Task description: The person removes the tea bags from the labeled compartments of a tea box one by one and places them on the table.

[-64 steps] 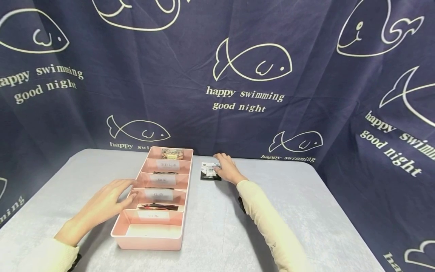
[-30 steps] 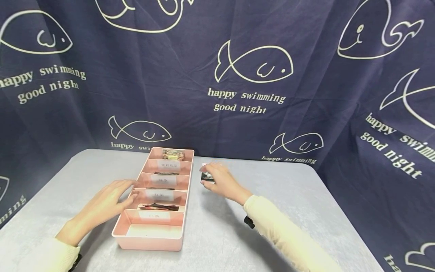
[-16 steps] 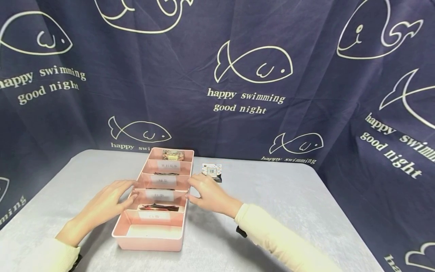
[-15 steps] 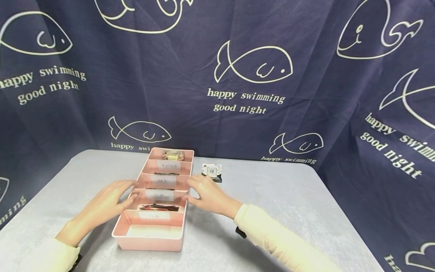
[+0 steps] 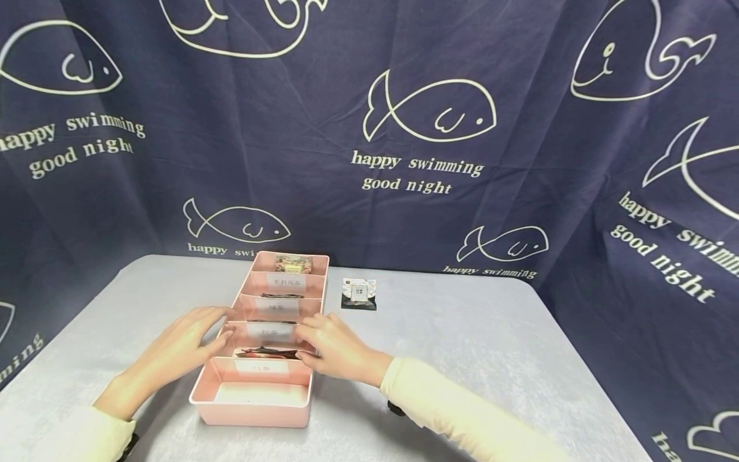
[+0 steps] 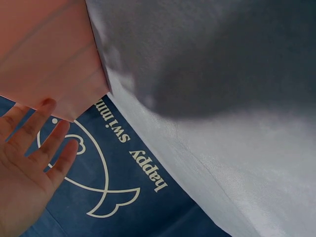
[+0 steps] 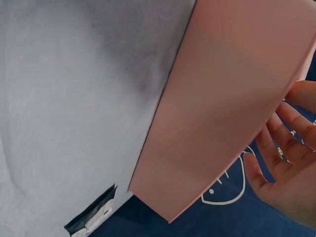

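Five compartments (image 5: 262, 393) divide the pink tray (image 5: 251, 416), likely to keep its packets (image 5: 293, 264) apart by kind; we count four labels (image 5: 262, 366). One loose packet (image 5: 359, 295) lies on the bench (image 5: 462, 327), right of the tray. The left hand (image 5: 176, 346), fingers loosely spread, rests at the tray's left side, perhaps steadying it; the right hand (image 5: 340, 346) reaches over the opposite side, fingers apart, seemingly holding nothing. Packets show in four compartments, though we cannot tell how many.
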The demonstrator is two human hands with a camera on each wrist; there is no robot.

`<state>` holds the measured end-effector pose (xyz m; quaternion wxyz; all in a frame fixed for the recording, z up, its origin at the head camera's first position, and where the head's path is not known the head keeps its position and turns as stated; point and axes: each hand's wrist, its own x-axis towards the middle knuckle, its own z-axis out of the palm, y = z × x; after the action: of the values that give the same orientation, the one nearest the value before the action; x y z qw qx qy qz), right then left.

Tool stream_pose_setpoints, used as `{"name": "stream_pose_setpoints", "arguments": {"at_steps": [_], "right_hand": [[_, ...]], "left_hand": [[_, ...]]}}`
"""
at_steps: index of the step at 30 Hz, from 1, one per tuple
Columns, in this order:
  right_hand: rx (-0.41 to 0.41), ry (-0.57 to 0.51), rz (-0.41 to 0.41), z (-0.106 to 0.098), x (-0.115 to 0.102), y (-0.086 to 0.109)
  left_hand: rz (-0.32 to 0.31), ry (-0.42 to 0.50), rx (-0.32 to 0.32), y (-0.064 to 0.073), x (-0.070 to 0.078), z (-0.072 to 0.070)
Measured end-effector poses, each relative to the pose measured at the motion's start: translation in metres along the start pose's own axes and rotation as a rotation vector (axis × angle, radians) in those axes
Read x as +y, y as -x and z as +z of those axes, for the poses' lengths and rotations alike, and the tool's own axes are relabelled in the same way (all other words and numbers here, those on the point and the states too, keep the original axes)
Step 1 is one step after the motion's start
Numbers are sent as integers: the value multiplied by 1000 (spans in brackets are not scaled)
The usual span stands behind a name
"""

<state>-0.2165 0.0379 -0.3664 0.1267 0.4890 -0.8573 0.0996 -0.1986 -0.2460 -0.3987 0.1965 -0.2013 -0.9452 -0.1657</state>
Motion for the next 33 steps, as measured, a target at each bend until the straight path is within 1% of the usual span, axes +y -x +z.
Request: {"name": "stream_pose_setpoints", "arguments": {"at_steps": [9, 16, 21, 25, 33], "right_hand": [[9, 16, 15, 3, -2, -1], [-2, 48, 14, 3, -3, -4], [-17, 51, 23, 3, -4, -6], [-21, 56, 31, 5, -5, -8], [21, 96, 43, 11, -5, -9]], "left_hand": [[16, -29, 13, -1, 1, 0], [35, -55, 26, -2, 2, -1], [51, -69, 37, -3, 3, -1], [50, -70, 38, -2, 3, -2], [40, -70, 27, -2, 3, -1]]}}
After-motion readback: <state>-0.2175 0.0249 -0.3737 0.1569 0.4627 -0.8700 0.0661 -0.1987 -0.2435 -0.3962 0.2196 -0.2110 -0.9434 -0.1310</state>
